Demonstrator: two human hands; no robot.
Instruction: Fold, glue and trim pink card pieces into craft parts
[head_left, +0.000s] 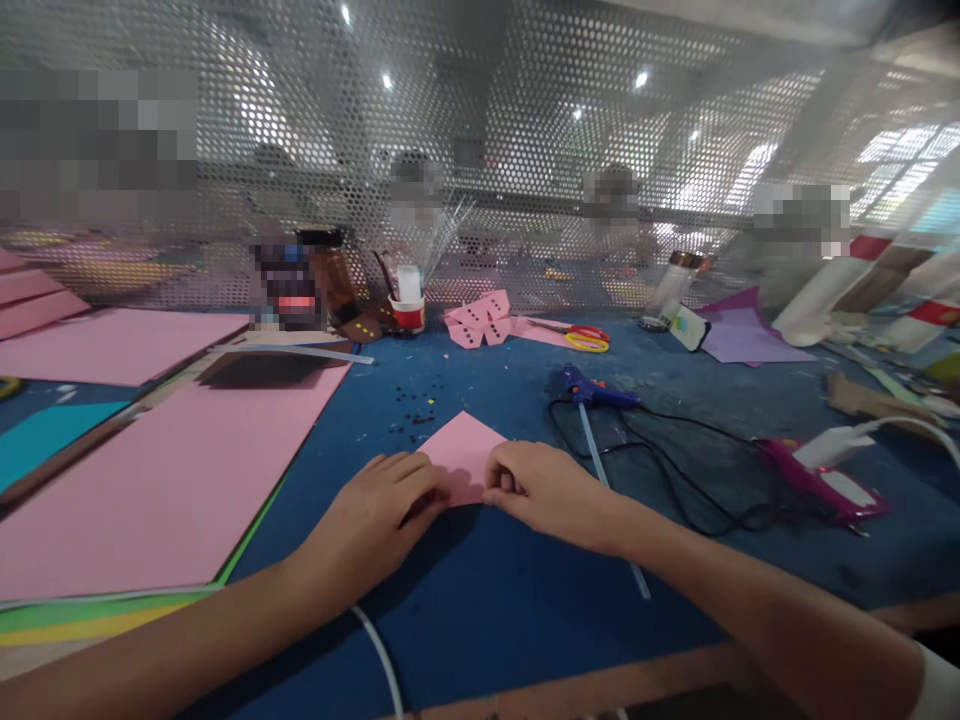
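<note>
A piece of pink paper [465, 448] lies on the blue tabletop, one corner pointing away from me. My left hand [394, 497] is closed on its left side, thumb and fingers together at the near edge. On the opposite side my right hand [541, 490] has its fingers curled and pinches the near right edge. Both hands hide the side corners of the paper. Small black dots [411, 412] are scattered just beyond my left hand. A cut pink butterfly shape [478, 320] with black dots stands farther back.
A blue glue gun [600, 388] with a clear glue stick and black cable lies right, near a magenta power strip [821, 480]. Large pink sheets [187, 480] are stacked left. Scissors [587, 338], a paper cup [409, 312] and purple paper [750, 330] stand along the perforated metal screen [517, 120].
</note>
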